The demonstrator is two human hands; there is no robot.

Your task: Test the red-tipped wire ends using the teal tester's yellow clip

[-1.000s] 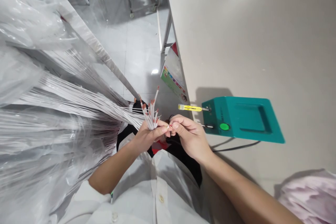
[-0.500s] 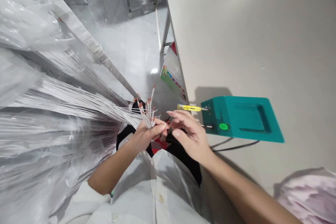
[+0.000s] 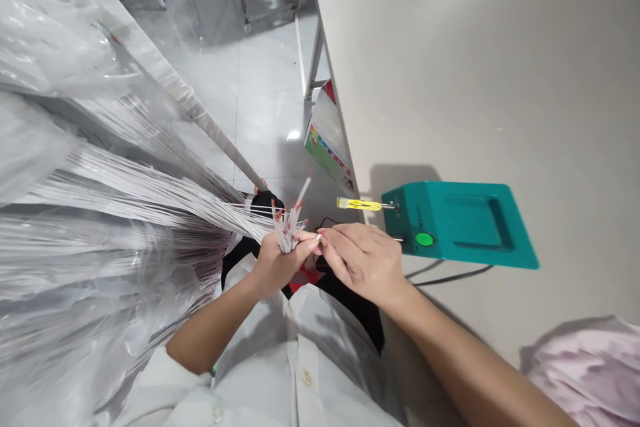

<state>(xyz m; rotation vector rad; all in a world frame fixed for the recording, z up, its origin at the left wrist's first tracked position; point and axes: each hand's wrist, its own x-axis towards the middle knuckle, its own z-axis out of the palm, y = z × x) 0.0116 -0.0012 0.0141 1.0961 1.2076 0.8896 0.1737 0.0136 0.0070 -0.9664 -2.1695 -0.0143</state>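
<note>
My left hand (image 3: 280, 260) is closed around a bunch of thin white wires (image 3: 287, 227), whose short reddish-brown ends stick up above the fist. Its thumb and forefinger pinch a small pale wire tip (image 3: 319, 237) that points right. My right hand (image 3: 365, 257) meets it there, fingers drawn together at that tip and its back facing up; the fingertips partly hide what they grip. Long white wires (image 3: 165, 187) run from the left hand away to the left. Just beyond the right hand stands a teal device (image 3: 475, 223) with a green button (image 3: 425, 239).
A yellow-handled part (image 3: 360, 204) projects from the device over the edge of the pale table (image 3: 475, 80). Black cable (image 3: 455, 277) trails below. Pink cloth (image 3: 590, 373) lies lower right. Clear plastic sheeting (image 3: 50, 33) covers wires at left, beside a metal rail (image 3: 200, 117).
My right hand has closed from spread fingers to a pinch at the wire tip beside the left hand. The wire ends in my left hand have tilted slightly right.
</note>
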